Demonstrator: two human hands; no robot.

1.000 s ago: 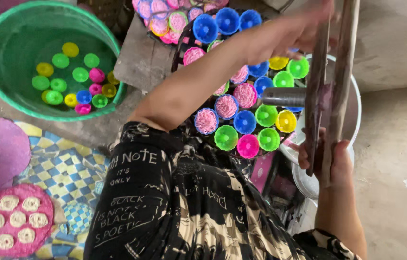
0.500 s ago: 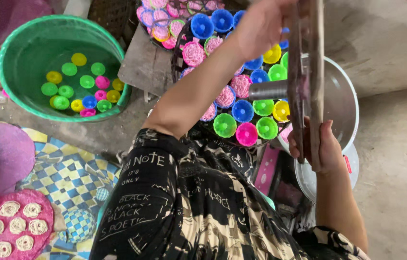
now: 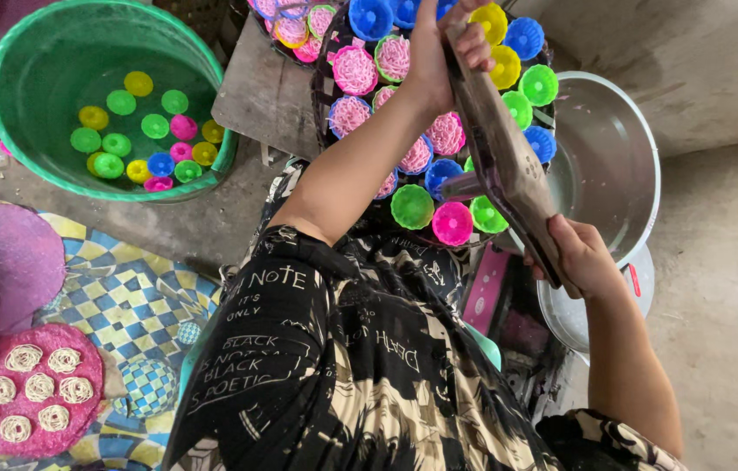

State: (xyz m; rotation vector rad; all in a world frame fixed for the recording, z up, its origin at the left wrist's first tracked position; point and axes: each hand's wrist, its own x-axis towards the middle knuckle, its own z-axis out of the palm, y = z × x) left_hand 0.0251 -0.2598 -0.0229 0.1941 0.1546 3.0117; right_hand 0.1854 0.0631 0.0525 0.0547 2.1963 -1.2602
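Note:
My left hand grips the far end of a long dark lever press, and my right hand grips its near end. The press slants over a dark round tray packed with small coloured fluted moulds. Several moulds hold pink noodle strands; others are bare. A metal cylinder sticks out of the press, just above the moulds.
A green basin of water with floating coloured moulds stands at the upper left. A wide metal pot sits at the right beside the tray. A pink round mat with noodle nests lies at the lower left on a chequered cloth.
The press has swung from nearly upright in the picture to slanting over the tray. My left hand has moved left with its far end; my right hand keeps hold of the near end.

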